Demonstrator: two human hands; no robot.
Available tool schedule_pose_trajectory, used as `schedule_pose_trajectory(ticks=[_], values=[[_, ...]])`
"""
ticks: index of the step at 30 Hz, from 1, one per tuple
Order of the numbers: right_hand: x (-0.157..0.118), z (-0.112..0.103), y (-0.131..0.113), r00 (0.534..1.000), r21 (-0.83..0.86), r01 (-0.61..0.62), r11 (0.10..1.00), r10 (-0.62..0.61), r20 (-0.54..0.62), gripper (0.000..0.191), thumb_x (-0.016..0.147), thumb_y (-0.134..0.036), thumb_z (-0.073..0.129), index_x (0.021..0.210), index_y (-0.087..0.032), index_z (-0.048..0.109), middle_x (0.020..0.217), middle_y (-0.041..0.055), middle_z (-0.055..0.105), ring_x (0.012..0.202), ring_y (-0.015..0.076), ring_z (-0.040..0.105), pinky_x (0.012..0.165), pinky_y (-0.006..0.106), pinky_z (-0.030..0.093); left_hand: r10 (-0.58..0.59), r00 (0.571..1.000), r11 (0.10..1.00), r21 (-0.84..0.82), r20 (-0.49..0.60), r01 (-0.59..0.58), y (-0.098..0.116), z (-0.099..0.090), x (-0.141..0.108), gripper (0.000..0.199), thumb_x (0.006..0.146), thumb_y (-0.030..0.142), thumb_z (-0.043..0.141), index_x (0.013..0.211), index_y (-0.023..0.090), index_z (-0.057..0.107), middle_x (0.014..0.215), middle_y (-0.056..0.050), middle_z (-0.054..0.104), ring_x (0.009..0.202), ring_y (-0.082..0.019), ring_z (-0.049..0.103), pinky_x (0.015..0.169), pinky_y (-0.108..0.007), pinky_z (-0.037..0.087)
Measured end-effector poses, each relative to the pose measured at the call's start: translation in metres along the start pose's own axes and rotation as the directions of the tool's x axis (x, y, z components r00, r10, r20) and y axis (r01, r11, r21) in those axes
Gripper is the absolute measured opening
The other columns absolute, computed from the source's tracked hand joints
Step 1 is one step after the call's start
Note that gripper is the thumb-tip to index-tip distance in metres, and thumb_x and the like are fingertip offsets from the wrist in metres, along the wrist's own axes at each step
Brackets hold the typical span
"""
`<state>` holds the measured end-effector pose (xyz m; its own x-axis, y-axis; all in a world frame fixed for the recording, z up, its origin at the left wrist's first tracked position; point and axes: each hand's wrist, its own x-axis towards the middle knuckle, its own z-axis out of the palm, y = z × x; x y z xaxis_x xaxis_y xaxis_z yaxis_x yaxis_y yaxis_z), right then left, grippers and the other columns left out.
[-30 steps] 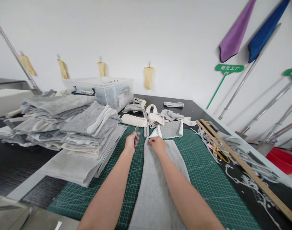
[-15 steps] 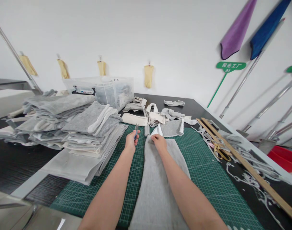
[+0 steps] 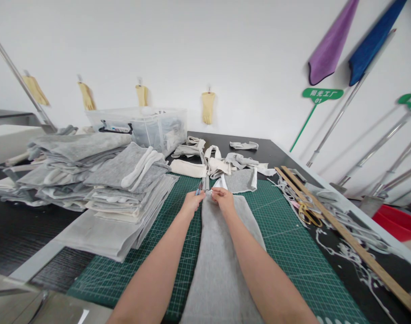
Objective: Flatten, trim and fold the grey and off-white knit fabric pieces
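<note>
A long piece of grey fabric [image 3: 222, 256] lies lengthwise on the green cutting mat [image 3: 286, 243]. At its far left corner, my right hand [image 3: 224, 199] is closed in a pinch on the fabric's edge, where a bit of white shows at the fingertips. My left hand [image 3: 193, 201] is closed around small thread snips [image 3: 199, 189] with bluish handles, blades pointing away from me. The snips are close beside the pinched corner; whether the blades touch the fabric I cannot tell. Just beyond my hands lies a folded grey piece with white edges [image 3: 241, 180].
Tall stacks of grey fabric [image 3: 124, 180] stand to the left, before a clear plastic bin [image 3: 151, 128]. Rolled and crumpled scraps [image 3: 188, 168] lie beyond the mat. Along the right are wooden strips [image 3: 347, 234], gold-handled scissors [image 3: 308, 215] and loose white cords [image 3: 364, 265].
My left hand has moved right with the snips, bringing them next to the corner that my right hand pinches. The fabric has stayed nearly in place, and the view has shifted slightly.
</note>
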<state>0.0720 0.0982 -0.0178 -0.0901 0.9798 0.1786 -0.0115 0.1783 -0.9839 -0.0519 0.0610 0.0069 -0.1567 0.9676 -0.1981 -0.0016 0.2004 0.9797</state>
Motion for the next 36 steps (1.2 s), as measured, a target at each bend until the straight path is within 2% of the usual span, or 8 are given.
schedule_pose_trajectory(ticks=[5,13,21,25,30,36], values=[[-0.003,0.001,-0.003,1.000,0.020,0.006,1.000,-0.006,0.008,0.034,0.053,-0.025,0.055,0.083,-0.009,0.056,0.066,0.0050,0.055,0.049,0.0095,0.046,0.047,0.022,0.037,0.086,0.996,0.995,0.054,-0.009,-0.085,-0.009,0.005,0.005,0.024,0.053,0.034,0.057,0.061,0.012,0.050,0.041,0.005,0.030,0.037,-0.004,0.024,0.037,-0.020,0.014],[-0.005,-0.001,-0.007,0.993,-0.125,0.115,0.985,-0.115,0.006,0.023,0.054,-0.022,0.060,0.074,-0.011,0.063,0.067,0.0039,0.056,0.061,0.0112,0.047,0.058,0.022,0.036,0.146,0.989,0.988,0.063,-0.040,-0.143,-0.010,0.005,0.007,0.022,0.052,0.033,0.057,0.056,0.013,0.047,0.040,0.004,0.030,0.039,-0.005,0.026,0.039,-0.020,0.017],[-0.002,-0.002,-0.002,0.998,-0.221,0.058,0.973,-0.052,0.031,0.024,0.063,-0.028,0.049,0.075,-0.011,0.060,0.054,0.0016,0.053,0.047,0.0104,0.045,0.047,0.021,0.037,0.148,0.987,0.986,0.082,-0.056,-0.144,-0.012,0.005,0.009,0.021,0.052,0.032,0.057,0.054,0.013,0.047,0.040,0.004,0.031,0.040,-0.005,0.026,0.039,-0.020,0.017],[-0.003,-0.003,-0.007,0.995,-0.359,0.096,0.928,-0.094,0.025,0.016,0.064,-0.024,0.048,0.070,-0.013,0.058,0.058,0.0010,0.054,0.053,0.0111,0.047,0.052,0.022,0.037,0.147,0.988,0.985,0.094,-0.051,-0.142,-0.013,0.006,0.010,0.020,0.052,0.031,0.057,0.056,0.013,0.048,0.040,0.004,0.032,0.040,-0.005,0.027,0.039,-0.020,0.017],[-0.003,-0.006,-0.011,0.980,-0.486,0.196,0.852,-0.160,0.114,0.014,0.066,-0.021,0.049,0.072,-0.018,0.060,0.072,-0.0003,0.056,0.067,0.0108,0.048,0.064,0.021,0.035,0.153,0.987,0.984,0.104,-0.053,-0.147,-0.014,0.005,0.011,0.020,0.051,0.031,0.056,0.056,0.013,0.049,0.040,0.004,0.033,0.040,-0.005,0.027,0.039,-0.020,0.017],[-0.003,-0.010,-0.010,0.982,-0.551,0.178,0.816,-0.180,0.050,0.011,0.066,-0.023,0.049,0.065,-0.016,0.057,0.069,0.0002,0.053,0.062,0.0112,0.045,0.058,0.022,0.032,0.164,0.985,0.980,0.122,-0.058,-0.156,-0.017,0.005,0.013,0.019,0.052,0.031,0.055,0.055,0.013,0.049,0.041,0.003,0.034,0.040,-0.005,0.028,0.039,-0.020,0.018]])
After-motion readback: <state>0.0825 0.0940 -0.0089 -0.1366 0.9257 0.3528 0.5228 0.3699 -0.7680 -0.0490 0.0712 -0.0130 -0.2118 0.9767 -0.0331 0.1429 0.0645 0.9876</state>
